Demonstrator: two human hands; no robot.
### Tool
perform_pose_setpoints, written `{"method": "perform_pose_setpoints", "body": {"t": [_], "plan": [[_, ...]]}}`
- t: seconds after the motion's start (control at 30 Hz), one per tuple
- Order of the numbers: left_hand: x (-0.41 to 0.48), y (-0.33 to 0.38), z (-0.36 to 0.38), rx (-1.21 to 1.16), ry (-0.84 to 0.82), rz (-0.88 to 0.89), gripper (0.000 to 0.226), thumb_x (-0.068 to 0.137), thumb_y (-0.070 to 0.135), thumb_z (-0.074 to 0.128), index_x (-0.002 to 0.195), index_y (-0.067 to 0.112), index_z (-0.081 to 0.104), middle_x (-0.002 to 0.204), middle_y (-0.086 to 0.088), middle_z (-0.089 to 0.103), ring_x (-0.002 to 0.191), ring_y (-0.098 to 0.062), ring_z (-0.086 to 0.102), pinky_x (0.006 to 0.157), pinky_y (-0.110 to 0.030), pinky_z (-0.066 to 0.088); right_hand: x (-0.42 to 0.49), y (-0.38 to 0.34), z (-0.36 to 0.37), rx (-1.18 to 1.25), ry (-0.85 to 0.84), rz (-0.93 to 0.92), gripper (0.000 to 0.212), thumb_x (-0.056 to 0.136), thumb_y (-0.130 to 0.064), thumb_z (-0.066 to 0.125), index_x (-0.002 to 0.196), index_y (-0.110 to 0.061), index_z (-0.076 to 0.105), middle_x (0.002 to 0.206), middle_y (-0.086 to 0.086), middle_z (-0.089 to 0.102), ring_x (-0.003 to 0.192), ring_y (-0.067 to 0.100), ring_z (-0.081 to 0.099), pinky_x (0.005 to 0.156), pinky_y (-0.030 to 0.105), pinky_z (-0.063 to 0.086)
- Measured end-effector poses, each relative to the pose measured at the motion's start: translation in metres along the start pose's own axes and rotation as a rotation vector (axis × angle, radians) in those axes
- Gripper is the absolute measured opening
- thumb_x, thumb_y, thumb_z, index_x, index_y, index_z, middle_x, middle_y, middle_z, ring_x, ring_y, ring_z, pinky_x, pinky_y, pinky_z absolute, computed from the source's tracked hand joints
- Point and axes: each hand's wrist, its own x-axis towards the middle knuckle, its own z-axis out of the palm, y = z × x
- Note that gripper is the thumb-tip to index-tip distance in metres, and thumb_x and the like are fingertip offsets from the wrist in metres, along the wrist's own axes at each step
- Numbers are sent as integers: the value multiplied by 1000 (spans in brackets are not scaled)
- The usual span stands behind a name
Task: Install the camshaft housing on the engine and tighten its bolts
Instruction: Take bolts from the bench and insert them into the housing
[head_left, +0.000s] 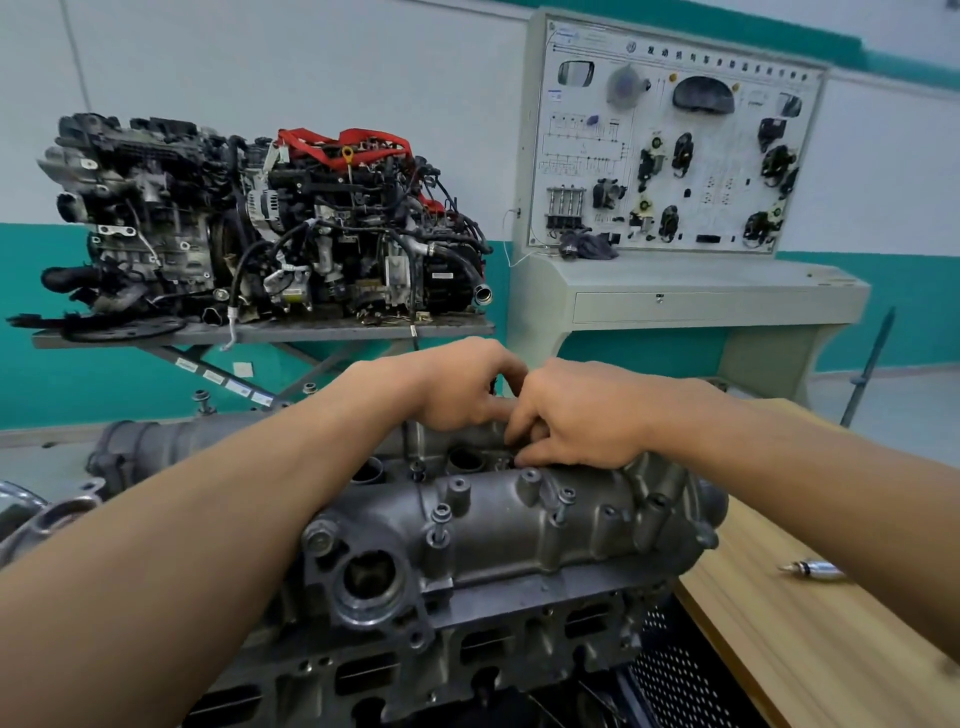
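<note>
Far L: black display engines w/ red straps (270, 208) on a grey metal stand (260, 330). Centre: grey cast-aluminium camshaft housing (498, 530) sits atop the grey engine cylinder head (467, 649); dark flanged bolts (442, 514) stand proud in its near-side bosses. Left hand (457, 387) curls over the housing's far edge, what it grips is hidden. Right hand (576, 415) touches it, fingertips bunched down at the housing's top; can't tell if they pinch anything. Behind, R: grey training panel w/ car parts (675, 145). Far R: light wooden bench (805, 649) w/ a small shiny metal part (813, 570).
</note>
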Motion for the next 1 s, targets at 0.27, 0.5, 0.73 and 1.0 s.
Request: {"method": "perform_pose_setpoints", "body": {"t": [0.27, 0.5, 0.73, 1.0], "plan": [[1, 0, 1, 11, 52, -32, 26, 86, 19, 70, 112, 15, 71, 108, 2, 70, 92, -11, 57, 78, -20, 38, 3, -8, 2, -95, -33, -7, 17, 96, -36, 58, 103, -31, 73, 94, -3, 69, 77, 15, 51, 72, 37, 53], [1, -2, 1, -17, 57, -72, 27, 85, 16, 70, 112, 15, 71, 107, 3, 71, 93, -13, 60, 78, -19, 40, 4, -16, 8, -229, 37, -13, 25, 102, -40, 45, 81, -27, 46, 65, -8, 31, 67, 25, 45, 56, 33, 31], [-1, 0, 3, -20, 58, -86, 24, 83, 13, 68, 107, 12, 71, 101, 0, 71, 93, -19, 61, 83, -30, 47, 7, -16, 10, -272, 96, 9, 30, 100, -45, 48, 90, -21, 63, 65, -7, 28, 67, 26, 41, 61, 36, 32], [-5, -2, 6, -41, 66, -95, 16, 88, 29, 69, 102, 21, 67, 94, 9, 65, 88, -12, 58, 77, -26, 42, 1, -15, 13, -235, 162, 68, 34, 101, -53, 39, 79, -27, 43, 63, -6, 27, 54, 20, 30, 52, 33, 24]]}}
